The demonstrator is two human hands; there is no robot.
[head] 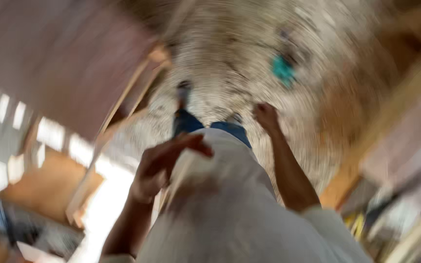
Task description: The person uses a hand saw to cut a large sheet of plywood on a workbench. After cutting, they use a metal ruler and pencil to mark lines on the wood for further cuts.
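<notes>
left hand [164, 163]: fingers [191, 141] loosely spread, empty, over white shirt [230, 204]
right hand [266, 117]: blurred, grip unclear
floor [230, 63]: speckled, teal spot [282, 69] far right of the hand

— We saw a white shirt [230, 214] and blue jeans [191, 122] below it, all smeared by motion blur.

— And the floor [230, 63]? We made it out as speckled, pale beige with dark flecks, and one turquoise patch [282, 69] on it.

— We noted warm orange-brown wood [49, 185] at the lower left, and a dull pinkish-brown panel [59, 58] above it.

— The shoes [183, 90] looked grey to us, though too blurred to be sure.
</notes>
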